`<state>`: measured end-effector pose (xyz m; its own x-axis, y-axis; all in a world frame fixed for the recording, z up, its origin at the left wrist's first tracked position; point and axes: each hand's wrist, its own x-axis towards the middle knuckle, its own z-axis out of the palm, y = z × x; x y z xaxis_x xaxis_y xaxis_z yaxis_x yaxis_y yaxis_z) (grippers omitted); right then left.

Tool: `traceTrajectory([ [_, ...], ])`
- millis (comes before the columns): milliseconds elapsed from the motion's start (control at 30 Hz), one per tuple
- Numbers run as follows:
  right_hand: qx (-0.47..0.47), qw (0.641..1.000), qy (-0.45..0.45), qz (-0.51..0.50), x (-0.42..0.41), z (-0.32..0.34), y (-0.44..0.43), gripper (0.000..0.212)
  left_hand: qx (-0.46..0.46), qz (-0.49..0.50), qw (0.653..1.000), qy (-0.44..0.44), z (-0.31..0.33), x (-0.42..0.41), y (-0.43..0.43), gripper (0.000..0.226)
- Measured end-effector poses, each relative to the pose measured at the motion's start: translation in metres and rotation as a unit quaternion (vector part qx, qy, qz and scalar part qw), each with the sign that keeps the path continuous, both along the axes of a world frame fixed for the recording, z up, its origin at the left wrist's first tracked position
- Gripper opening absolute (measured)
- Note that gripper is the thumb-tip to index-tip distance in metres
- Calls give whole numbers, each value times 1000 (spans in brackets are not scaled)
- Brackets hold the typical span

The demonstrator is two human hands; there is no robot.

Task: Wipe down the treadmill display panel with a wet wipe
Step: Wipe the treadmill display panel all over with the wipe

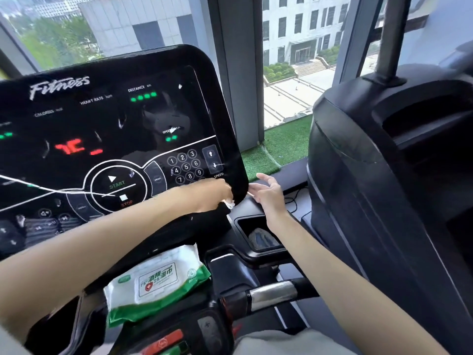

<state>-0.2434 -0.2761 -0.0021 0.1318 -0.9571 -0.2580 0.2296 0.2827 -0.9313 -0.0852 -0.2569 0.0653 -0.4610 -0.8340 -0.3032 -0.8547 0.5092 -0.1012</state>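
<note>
The panel (107,129) is a glossy black slab filling the picture from 9 to 12 o'clock, tilted toward the camera, with green and red digits lit and a white keypad (186,166) printed near its 4 o'clock corner. The left hand (213,194) reaches across to that corner, its fingers curled and pinching a wipe (228,203); only a small white crumple shows under the fingers, pressed against the panel's lower edge. The right hand (267,192) sits just beside the same corner at its 3 o'clock side, fingers loosely spread and slightly bent, fingertips touching or nearly touching the panel's rim; which of the two cannot be told. It holds nothing.

At 6 o'clock from the panel, a white and green pack (156,280) of wipes lies flat on the console ledge, under the left forearm. At 4 o'clock from the left hand, a recessed tray (258,235) in the console holds a grey, crumpled thing too blurred to name. Lower, a silver-banded handlebar (273,294) runs across. A second dark machine (384,175) stands at 3 o'clock, and a window (299,60) behind shows buildings.
</note>
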Motion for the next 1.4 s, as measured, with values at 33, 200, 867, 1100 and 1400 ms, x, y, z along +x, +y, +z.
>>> traceTrajectory([
  [33, -9, 1000, 12, 0, 1, 0, 2, 49, -4, 17, 1000, 5, 2, 3, -2, 54],
  [200, -81, 986, 139, -35, 9, -4, 12, 38, -97, -8, 995, 35, -3, -23, -2, 39],
  [867, -420, 827, 373, 34, 105, 4, 108, 48, -155, 95, 977, 113, -23, 111, 110, 52],
  [1100, -448, 808, 357, 136, 161, 2, 146, 45, -164, 147, 968, 117, -27, 171, 164, 56],
  [1400, -451, 795, 336, 228, 224, 3, 188, 44, -182, 216, 947, 155, -31, 242, 228, 41],
])
